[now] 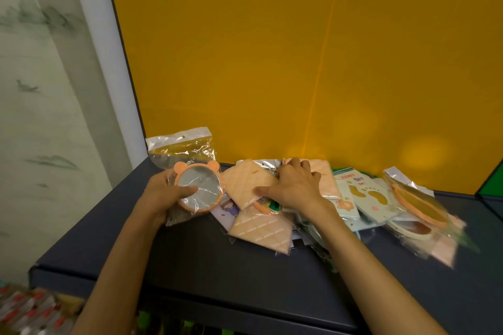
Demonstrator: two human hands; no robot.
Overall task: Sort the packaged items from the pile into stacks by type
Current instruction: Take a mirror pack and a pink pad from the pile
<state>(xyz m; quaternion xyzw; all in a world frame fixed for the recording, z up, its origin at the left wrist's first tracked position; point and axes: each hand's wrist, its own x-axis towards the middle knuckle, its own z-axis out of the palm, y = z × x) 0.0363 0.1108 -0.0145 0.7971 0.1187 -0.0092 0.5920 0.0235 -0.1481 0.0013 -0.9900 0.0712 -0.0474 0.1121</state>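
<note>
My left hand (163,193) holds a round orange bear-ear mirror (200,189) in a clear plastic bag, lifted at the left end of the pile. My right hand (294,187) rests on the middle of the pile, thumb pressing a peach quilted square packet (246,185). A second quilted peach packet (262,230) lies just in front of it. Pale cards with yellow footprints (367,196) lie right of that hand. Another bagged orange mirror (419,202) leans at the pile's right end, with a cream-rimmed one (408,228) under it.
The pile sits on a dark grey tabletop (217,261) against a yellow back panel (299,62). A green panel (492,182) meets it at the far right. Blurred red-and-white packets (30,310) lie below the table's left front edge.
</note>
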